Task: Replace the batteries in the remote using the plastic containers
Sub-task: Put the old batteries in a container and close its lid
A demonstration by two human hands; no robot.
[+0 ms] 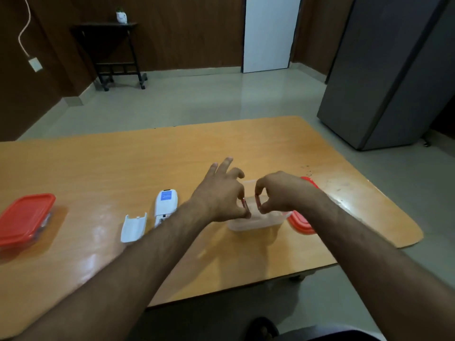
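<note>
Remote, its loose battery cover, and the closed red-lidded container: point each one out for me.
remote (pixel 165 201): head view, on its white back below the blue label.
battery cover (pixel 134 227): head view, middle of the white panel.
closed container (pixel 25 217): head view, centre of its red lid.

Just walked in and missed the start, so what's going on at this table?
A person is swapping a remote's batteries. Each hand pinches a small red battery: left hand, right hand, both over an open clear container whose red lid lies beside it. The white remote lies back-up with its cover off beside it. A second container, lid on, sits far left.
</note>
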